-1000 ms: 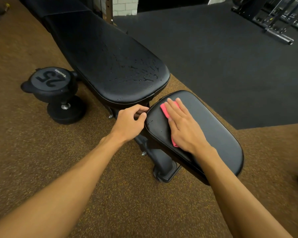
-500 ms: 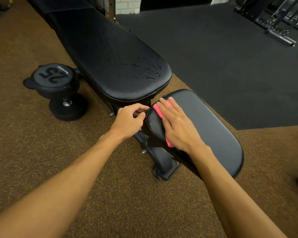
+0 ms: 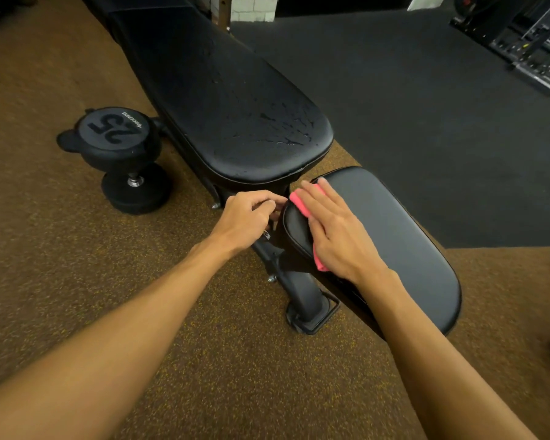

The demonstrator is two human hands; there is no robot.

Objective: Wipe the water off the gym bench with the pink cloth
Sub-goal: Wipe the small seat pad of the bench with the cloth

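Observation:
A black gym bench has a long back pad (image 3: 223, 100) and a smaller seat pad (image 3: 404, 236) nearer me. Water droplets (image 3: 283, 125) speckle the near end of the back pad. My right hand (image 3: 337, 236) lies flat on the pink cloth (image 3: 299, 203), pressing it on the seat pad's left front corner. Only the cloth's edges show around the fingers and palm. My left hand (image 3: 248, 217) curls around the bench frame in the gap between the two pads.
A black 25 dumbbell (image 3: 121, 154) stands on the brown speckled floor left of the bench. The bench's front foot (image 3: 308, 309) sits below my hands. Dark matting lies to the right, with a metal rack (image 3: 527, 42) at the far right.
My right hand has slid the pink cloth leftward and toward the seat pad's front corner. The left hand stays on the frame.

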